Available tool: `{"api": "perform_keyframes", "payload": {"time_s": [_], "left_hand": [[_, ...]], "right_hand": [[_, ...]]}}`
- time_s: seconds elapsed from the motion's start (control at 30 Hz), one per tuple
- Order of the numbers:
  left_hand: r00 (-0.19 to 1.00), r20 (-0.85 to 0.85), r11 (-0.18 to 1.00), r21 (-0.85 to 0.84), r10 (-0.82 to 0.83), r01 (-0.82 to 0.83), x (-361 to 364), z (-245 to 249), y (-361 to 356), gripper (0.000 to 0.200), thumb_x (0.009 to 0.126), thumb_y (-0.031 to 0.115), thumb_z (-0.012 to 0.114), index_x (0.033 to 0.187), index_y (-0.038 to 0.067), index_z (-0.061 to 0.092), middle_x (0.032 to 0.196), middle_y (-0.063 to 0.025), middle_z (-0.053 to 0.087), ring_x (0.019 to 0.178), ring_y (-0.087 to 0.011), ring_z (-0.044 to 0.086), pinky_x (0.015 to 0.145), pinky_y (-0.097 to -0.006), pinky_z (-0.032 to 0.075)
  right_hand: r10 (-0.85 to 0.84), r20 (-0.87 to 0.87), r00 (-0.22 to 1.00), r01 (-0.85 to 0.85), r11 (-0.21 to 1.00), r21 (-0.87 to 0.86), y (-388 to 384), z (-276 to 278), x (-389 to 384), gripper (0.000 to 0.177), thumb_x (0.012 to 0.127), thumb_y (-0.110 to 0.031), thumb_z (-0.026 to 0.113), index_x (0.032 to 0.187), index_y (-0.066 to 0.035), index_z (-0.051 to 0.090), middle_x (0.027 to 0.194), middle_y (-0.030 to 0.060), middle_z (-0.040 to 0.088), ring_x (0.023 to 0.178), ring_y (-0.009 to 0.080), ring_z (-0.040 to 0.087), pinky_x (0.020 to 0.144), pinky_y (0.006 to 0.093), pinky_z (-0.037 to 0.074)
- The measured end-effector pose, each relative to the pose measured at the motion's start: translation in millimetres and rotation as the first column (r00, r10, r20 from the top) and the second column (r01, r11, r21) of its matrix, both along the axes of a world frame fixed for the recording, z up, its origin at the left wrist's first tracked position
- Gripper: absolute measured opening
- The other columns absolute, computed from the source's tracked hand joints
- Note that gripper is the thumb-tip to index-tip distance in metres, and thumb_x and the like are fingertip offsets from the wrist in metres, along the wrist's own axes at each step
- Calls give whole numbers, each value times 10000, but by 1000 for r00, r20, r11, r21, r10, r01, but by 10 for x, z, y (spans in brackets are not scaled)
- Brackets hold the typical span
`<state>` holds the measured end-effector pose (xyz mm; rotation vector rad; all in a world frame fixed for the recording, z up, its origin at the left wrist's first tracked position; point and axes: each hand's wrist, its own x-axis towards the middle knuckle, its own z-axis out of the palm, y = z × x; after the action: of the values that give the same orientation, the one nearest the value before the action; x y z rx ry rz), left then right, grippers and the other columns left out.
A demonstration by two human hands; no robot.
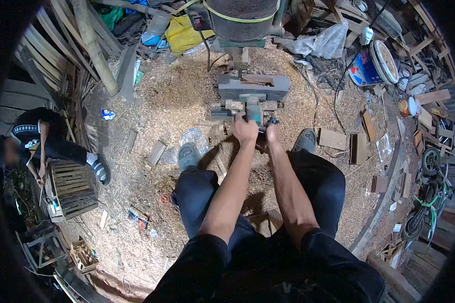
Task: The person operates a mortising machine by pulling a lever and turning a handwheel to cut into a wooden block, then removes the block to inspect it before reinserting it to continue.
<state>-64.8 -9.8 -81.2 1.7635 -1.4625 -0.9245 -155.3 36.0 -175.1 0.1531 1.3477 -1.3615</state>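
Note:
In the head view, a drilling or mortising machine [242, 22] stands at the top centre. Below its head, a dark wooden block with a slot cut in it [230, 91] lies across the machine's vise [253, 110]. My left hand [245, 130] is closed on a part at the near side of the vise; that part is mostly hidden by the hand. Beside it on the right, my right hand [271, 135] is at a dark handle or wheel, its fingers largely out of sight. Both forearms reach forward between my knees.
Another person [35, 134] sits at the left by a slatted crate [73, 187]. Wood shavings [162, 91] cover the floor around my feet. Wooden blocks [332, 139] lie to the right, with a paint bucket [366, 68] and a small bicycle [424, 212] farther over.

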Motion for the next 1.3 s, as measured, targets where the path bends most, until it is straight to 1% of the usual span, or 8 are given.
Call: {"api": "perform_keyframes", "payload": {"time_s": [0.07, 0.2, 0.33, 0.43, 0.6, 0.83, 1.1, 1.3], "left_hand": [[973, -229, 989, -134, 29, -61, 110, -427, -33, 332, 829, 187, 508, 1049, -40, 611, 1045, -240, 624, 961, -343, 622, 871, -398, 489], [553, -798, 961, 274, 241, -25, 210, -761, -131, 347, 842, 105, 410, 1074, -29, 630, 1046, -143, 661, 1010, -291, 616, 889, -365, 462], [953, 132, 934, 272, -274, 231, 362, -570, -303, 399, 864, 234, 439, 1187, 37, 565, 1192, -281, 575, 1120, -425, 541, 973, -480, 424], [973, 189, 983, 149, -134, 106, -6, 366, -27, 377, 845, 282, 484, 1129, 70, 615, 1134, -275, 607, 1037, -443, 585, 936, -459, 456], [999, 4, 997, 65, 36, -37, -12, 402, 32, 275, 775, 193, 581, 982, 39, 678, 989, -203, 679, 971, -318, 643, 882, -393, 483], [539, -782, 935, 354, 313, -31, 229, -520, -127, 349, 815, 73, 501, 1136, -8, 612, 1139, -131, 630, 1039, -260, 593, 946, -354, 441], [954, 266, 986, 133, -137, 105, -10, 355, -9, 368, 831, 267, 549, 1144, 77, 582, 1098, -227, 608, 1052, -433, 559, 888, -477, 459], [999, 32, 1000, -10, 4, -3, -46, 472, 29, 281, 798, 183, 587, 1041, 64, 663, 1038, -199, 659, 958, -368, 625, 858, -420, 485]], "right_hand": [[322, -522, 790, -174, 934, 313, -8, 676, 74, 461, 870, -301, 409, 971, 95, 623, 904, 238, 656, 859, 345, 641, 676, 474, 472], [220, -592, 776, -86, 965, 246, -13, 1577, 349, 467, 904, -305, 454, 967, 129, 614, 898, 231, 661, 848, 303, 631, 708, 446, 459], [126, -337, 933, -72, 983, 169, -70, 1162, 158, 387, 921, -318, 435, 953, 20, 622, 867, 178, 647, 835, 306, 597, 733, 458, 460], [108, 306, 946, -141, 986, 87, 45, 791, -23, 340, 919, -371, 373, 939, -89, 562, 873, 127, 615, 790, 294, 588, 765, 520, 487], [19, 254, 967, -41, 996, 83, 58, 865, 47, 343, 905, -343, 359, 962, -71, 561, 922, 138, 627, 801, 302, 606, 684, 487, 523], [212, -658, 722, -14, 956, 293, -62, 747, 228, 356, 909, -264, 475, 937, 67, 601, 800, 108, 569, 757, 198, 525, 673, 396, 420], [140, 301, 943, -159, 987, 39, 46, 593, -50, 385, 859, -435, 435, 914, -86, 586, 866, 107, 627, 741, 260, 600, 673, 440, 534], [124, 339, 933, -135, 991, 10, 30, 636, -31, 321, 838, -362, 451, 970, -93, 566, 815, 111, 614, 749, 276, 589, 707, 478, 515]]}}
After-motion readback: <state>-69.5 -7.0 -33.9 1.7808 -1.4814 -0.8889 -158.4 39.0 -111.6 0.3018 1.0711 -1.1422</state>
